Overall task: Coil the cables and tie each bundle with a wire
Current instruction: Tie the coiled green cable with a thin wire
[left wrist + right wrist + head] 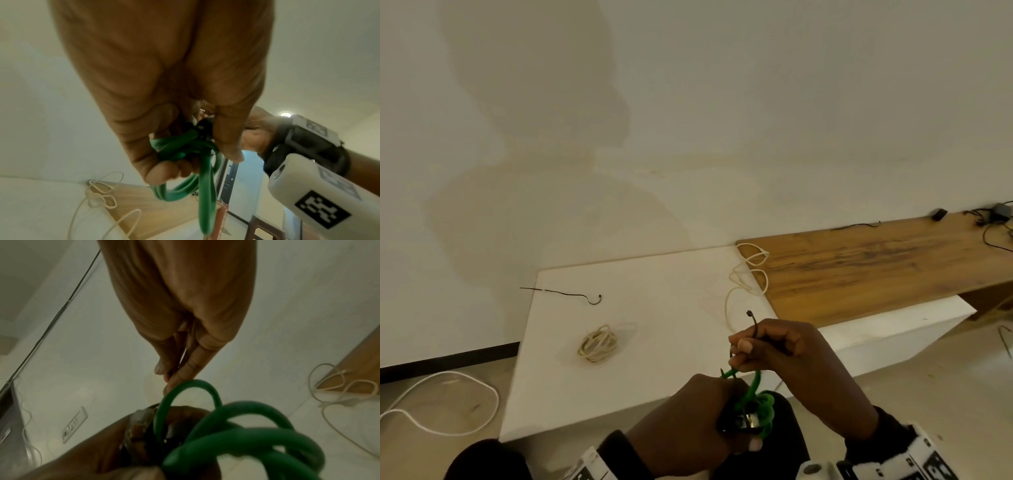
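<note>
My left hand [702,421] grips a coiled green cable [755,404] in front of the white table's near edge; the coil shows up close [180,149] [236,434] in both wrist views. Just above it my right hand [774,349] pinches a thin black tie wire [752,320], whose small head sticks up past the fingers. The wire's lower part is hidden between the hands. A coiled cream cable [599,343] lies on the white table [640,387]. A loose cream cable [748,277] trails over the joint with the wooden bench.
A second black tie wire [571,294] lies at the table's far left edge. A white cable [441,401] loops on the floor at left. The wooden bench [876,263] at right carries dark cables and small devices [993,219] at its far end.
</note>
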Demonstrator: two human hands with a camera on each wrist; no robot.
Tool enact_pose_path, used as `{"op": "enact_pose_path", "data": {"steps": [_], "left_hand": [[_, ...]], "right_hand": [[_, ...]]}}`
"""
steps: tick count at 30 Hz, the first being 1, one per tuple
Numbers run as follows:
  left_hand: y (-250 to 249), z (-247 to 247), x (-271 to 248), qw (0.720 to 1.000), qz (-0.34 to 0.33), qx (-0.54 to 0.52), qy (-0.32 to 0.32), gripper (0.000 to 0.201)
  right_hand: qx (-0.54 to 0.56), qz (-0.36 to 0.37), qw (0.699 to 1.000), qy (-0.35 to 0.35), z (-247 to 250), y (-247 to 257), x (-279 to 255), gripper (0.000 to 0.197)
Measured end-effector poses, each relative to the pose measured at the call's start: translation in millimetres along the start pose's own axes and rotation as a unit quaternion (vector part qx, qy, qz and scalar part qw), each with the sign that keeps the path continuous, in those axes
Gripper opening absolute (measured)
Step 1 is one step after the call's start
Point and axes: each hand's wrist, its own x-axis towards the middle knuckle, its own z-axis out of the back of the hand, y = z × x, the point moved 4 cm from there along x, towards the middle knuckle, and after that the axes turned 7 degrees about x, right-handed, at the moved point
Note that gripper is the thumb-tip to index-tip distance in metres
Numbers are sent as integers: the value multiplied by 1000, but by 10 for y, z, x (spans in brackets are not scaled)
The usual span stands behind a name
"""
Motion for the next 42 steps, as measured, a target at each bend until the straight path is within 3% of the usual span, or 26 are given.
{"op": "enact_pose_path", "data": {"steps": [4, 7, 12, 14, 17, 20, 23, 29, 31, 35, 42], "left_hand": [[-87, -141, -9, 1000, -20, -11, 21, 25], [-82, -234, -52, 996, -28, 84, 5, 21], [-92, -150, -94, 977, -32, 206, -36, 21], [-121, -78, -91, 967, -36, 248, -45, 24], [-172, -27, -83, 946, -56, 317, -46, 41], [-199, -20, -87, 935, -58, 350, -27, 35], [-188, -32, -90, 934, -55, 353, -26, 26], [-212, -72, -99, 933, -66, 353, -32, 31], [-221, -68, -101, 933, -66, 352, -33, 31], [-249, -54, -106, 929, -59, 364, -17, 17], [-291, -14, -100, 942, -55, 331, 5, 12]], "right_hand": [[-32, -15, 999, -28, 105, -92, -184, 17], [-98, -28, 995, -12, 157, -79, -305, 20], [32, -83, 996, 23, 151, 11, -365, 26], [-22, -81, 996, 11, 123, 0, -370, 17], [-141, -44, 989, -5, 78, -69, -427, 22], [-164, -25, 985, -42, 82, -92, -472, 14], [-154, -17, 986, -60, 90, -92, -476, 12], [-118, -30, 988, -97, 116, -157, -431, 12], [-161, -4, 979, -124, 133, -176, -435, 6], [-317, 93, 934, -138, 93, -172, -482, 11], [-297, 141, 936, -126, 25, -182, -542, 8]]}}
